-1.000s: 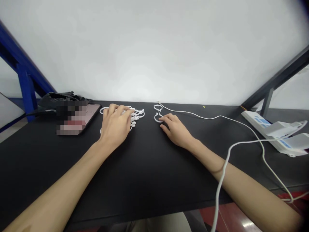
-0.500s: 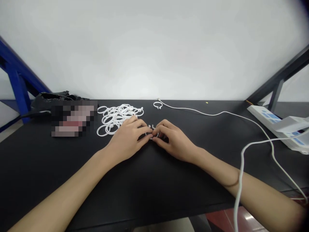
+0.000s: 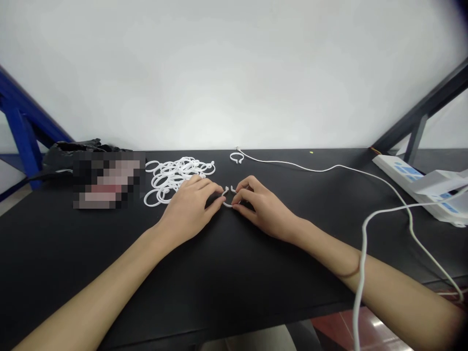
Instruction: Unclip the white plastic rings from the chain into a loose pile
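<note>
On the black table in front of me lies a small white plastic ring (image 3: pixel 227 205), with a gap between two knobbed ends on its far side. My left hand (image 3: pixel 192 202) has thumb and index fingertip at the ring's left edge, closed on it. Around the right side my right hand (image 3: pixel 268 209) pinches with thumb and fingers, which hide that part of the ring. A pile of white rings (image 3: pixel 161 181) sits just beyond my left hand and is partly covered by it. Another single white ring (image 3: pixel 236 157) lies farther back.
A white cable (image 3: pixel 285 164) runs across the back and loops over my right forearm. At right stands a white device with blue panels (image 3: pixel 409 171). A black plastic bag (image 3: pixel 62 156) and a blurred-out patch (image 3: pixel 106 187) are at left, near a blue frame (image 3: pixel 22 126).
My fingertips have drawn apart, the left ones moving left, so more of the ring's near edge shows. The view has shifted slightly. The pile stays as it was.
</note>
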Action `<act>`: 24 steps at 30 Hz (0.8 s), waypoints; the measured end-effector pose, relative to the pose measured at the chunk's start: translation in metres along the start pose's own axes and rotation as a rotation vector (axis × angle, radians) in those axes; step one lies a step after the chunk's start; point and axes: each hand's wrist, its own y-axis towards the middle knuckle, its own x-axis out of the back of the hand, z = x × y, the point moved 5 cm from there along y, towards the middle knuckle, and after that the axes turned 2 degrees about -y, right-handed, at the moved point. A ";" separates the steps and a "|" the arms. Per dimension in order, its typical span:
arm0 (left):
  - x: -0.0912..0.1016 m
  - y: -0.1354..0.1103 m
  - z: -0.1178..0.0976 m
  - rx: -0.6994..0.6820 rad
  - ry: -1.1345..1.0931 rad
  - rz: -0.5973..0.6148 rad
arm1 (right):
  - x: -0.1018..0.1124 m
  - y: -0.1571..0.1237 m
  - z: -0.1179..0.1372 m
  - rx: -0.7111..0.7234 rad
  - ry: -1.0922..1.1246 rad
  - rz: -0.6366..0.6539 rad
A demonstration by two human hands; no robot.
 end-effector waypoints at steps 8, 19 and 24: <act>0.014 0.001 0.006 0.290 -0.362 -0.008 | 0.010 0.001 0.011 0.051 0.077 -0.161; 0.002 0.002 -0.012 0.032 -0.368 0.104 | 0.010 0.000 0.005 -0.121 0.292 -0.165; 0.002 -0.001 -0.013 -0.107 -0.212 0.038 | 0.011 0.002 0.004 -0.095 0.243 -0.163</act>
